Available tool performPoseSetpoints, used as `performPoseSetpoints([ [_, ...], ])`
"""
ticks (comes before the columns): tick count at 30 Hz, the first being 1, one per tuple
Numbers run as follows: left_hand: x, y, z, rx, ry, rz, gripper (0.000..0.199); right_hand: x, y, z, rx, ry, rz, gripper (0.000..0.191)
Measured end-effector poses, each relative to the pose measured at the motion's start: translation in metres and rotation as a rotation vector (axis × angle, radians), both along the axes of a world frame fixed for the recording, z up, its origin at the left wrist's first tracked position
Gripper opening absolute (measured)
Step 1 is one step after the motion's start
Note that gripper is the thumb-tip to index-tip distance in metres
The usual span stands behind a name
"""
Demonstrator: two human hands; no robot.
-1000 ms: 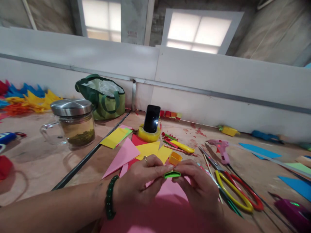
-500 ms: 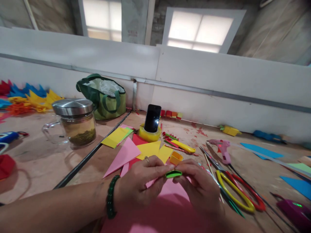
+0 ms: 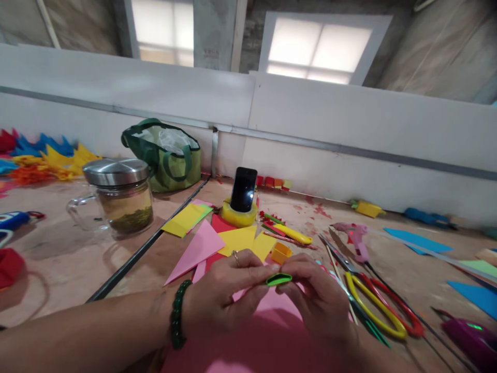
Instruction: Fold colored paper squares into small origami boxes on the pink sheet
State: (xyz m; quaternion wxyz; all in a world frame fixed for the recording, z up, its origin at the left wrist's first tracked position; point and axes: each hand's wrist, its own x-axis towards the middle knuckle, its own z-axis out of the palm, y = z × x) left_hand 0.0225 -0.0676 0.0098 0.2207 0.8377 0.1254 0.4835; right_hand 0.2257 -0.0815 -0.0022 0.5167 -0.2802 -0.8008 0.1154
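A small folded piece of green paper (image 3: 278, 280) sits between my two hands, its open edge facing me. My left hand (image 3: 229, 290), with a ring and a dark green bead bracelet, pinches its left end between thumb and fingers. The right end is gripped by my right hand (image 3: 320, 295) in the same way. Both hands hover over a large pink sheet (image 3: 267, 342). Just beyond the fingers is a small folded orange-yellow paper piece (image 3: 281, 253). Yellow paper (image 3: 236, 241) and pink paper (image 3: 200, 246) lie behind my left hand.
Red-and-yellow-handled scissors (image 3: 373, 300), a pink glue gun (image 3: 355, 238) and its cord lie to the right. A yellow cutter (image 3: 295, 234) is behind my hands. A phone (image 3: 244, 189) leans on a tape roll (image 3: 239, 214). A glass tea mug (image 3: 124, 202) and green bag (image 3: 174, 166) stand left.
The green paper has shifted very slightly to the right and its opening shows a little wider. Both hands keep their hold; nothing else has visibly moved.
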Motion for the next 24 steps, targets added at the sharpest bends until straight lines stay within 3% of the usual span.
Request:
performPoseSetpoints([
  [9,0.0028,-0.0006,0.0013,0.017,-0.028,-0.006,0.047,0.0022,-0.0005,-0.0040,-0.001,-0.016,0.009,0.021],
  [24,0.0043,0.0011,-0.0019,0.027,-0.011,0.080,0.033,0.0024,0.0006,-0.0056,-0.030,-0.031,0.058,0.014],
])
